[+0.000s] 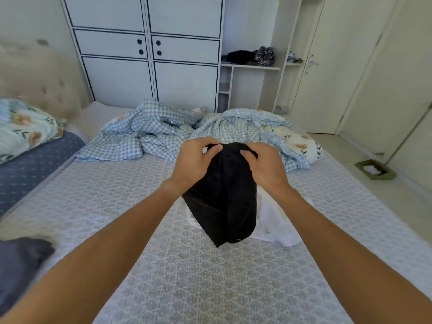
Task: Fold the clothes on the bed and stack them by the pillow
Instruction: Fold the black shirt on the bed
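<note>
While gripped at its top edge near frame centre, black garment [224, 195] hangs down, lower end just above patterned bed [163, 265]. Left hand [195, 163] clenched on the cloth's upper left, fingers curled over the edge; right hand [264, 167] likewise grasping the upper right. Behind it, lying on the sheet: white garment [278, 223]. Rumpled checked duvet [149, 134] at upper middle. Floral pillow [25, 127] at left edge. Dark grey garment [18, 265] at lower left.
</note>
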